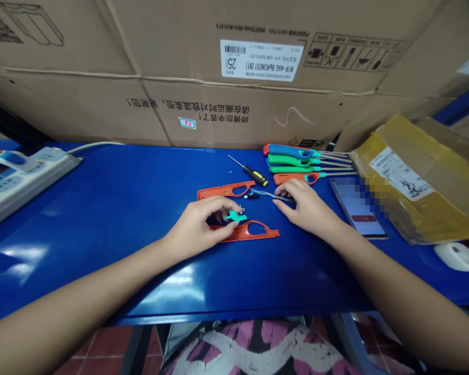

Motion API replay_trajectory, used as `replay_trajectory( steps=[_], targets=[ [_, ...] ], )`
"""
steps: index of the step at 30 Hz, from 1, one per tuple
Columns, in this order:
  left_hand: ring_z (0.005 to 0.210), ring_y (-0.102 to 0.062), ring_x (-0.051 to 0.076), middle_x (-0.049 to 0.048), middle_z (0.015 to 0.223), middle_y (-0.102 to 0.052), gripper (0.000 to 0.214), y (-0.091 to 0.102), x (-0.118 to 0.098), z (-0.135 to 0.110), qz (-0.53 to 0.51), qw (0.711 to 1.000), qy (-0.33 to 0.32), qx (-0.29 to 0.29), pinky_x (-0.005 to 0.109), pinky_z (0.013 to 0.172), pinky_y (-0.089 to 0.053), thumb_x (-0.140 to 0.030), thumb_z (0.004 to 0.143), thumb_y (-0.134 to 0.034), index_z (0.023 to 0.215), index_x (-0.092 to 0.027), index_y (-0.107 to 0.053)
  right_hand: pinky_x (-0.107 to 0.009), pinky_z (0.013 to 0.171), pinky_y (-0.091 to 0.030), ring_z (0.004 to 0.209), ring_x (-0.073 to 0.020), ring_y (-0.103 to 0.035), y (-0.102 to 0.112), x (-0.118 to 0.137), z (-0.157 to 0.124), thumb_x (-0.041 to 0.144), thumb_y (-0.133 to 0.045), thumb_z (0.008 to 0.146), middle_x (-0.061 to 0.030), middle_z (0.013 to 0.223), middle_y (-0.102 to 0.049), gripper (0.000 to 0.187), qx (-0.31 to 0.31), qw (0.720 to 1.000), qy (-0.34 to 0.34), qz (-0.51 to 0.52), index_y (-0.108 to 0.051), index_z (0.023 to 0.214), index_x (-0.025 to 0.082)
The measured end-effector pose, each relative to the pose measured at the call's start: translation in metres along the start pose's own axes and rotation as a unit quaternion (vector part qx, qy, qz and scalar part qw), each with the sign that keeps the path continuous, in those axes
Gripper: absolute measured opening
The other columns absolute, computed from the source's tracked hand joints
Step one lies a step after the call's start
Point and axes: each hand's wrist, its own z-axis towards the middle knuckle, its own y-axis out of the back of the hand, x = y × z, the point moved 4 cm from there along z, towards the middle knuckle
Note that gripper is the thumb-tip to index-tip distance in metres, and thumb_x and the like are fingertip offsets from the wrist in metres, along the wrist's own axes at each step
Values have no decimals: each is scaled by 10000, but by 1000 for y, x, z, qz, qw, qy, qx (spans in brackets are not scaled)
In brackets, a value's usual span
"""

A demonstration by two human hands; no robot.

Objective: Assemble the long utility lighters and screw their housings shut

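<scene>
Pinching of a teal plastic insert [234, 216] by the left hand [197, 224] is noted over the still-open, split orange lighter casing [245, 233], fingers of the right hand [307, 205] lying on a wire lead [271, 195], four assembled lighters [291, 161] lined up beyond it.

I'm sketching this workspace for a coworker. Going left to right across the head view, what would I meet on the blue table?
white power strip → left hand → black-and-yellow screwdriver → right hand → smartphone → white computer mouse
</scene>
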Motion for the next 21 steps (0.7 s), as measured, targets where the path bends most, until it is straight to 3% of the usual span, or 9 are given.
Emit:
replay_trajectory(
  steps=[3,6,10,16,18,21],
  targets=[
    [728,-628,92,10,932,-733,145,1,2,1,10,1000,2,-2,206,698,-535,-157,842,-698,986,-171,-684,-334,721,-512,788,-196,-619,5,-2,-2,224,-603,879,-52,881,-642,18,48,999,11,17,-606,877,207],
    [721,-626,97,17,950,-742,168,0,2,1,12,1000,5,2,215,692,-534,-180,853,-707,1021,-174,-694,-292,638,-484,684,-158,-595,14,7,-7,233,-624,865,-9,783,-644,33,97,995,25,28,-630,838,216],
    [798,-663,114,43,1040,-752,224,-1,-1,0,3,1000,-12,13,228,754,-556,-203,884,-703,1107,-179,-715,-289,700,-489,747,-157,-605,24,17,-12,241,-612,888,-14,827,-671,50,132,988,58,52,-643,859,215],
    [916,-690,135,59,1073,-756,256,-3,-2,0,-15,998,-53,6,231,819,-570,-194,882,-721,1138,-180,-724,-279,691,-472,763,-154,-604,21,15,-18,267,-644,882,-19,872,-677,56,210,972,87,59,-649,877,212],
    [973,-693,146,63,1085,-758,254,-5,-3,-1,-20,998,-62,5,238,859,-568,-184,880,-724,1134,-177,-724,-274,693,-470,762,-149,-603,23,16,-18,262,-626,897,-22,879,-674,61,207,971,98,71,-650,890,207],
    [965,-687,141,66,1079,-754,242,-6,-5,-1,-32,997,-63,17,230,856,-562,-187,875,-732,1116,-165,-720,-270,705,-467,760,-145,-599,32,20,-16,256,-620,904,-22,861,-665,65,154,978,113,80,-650,879,203]
  ],
)
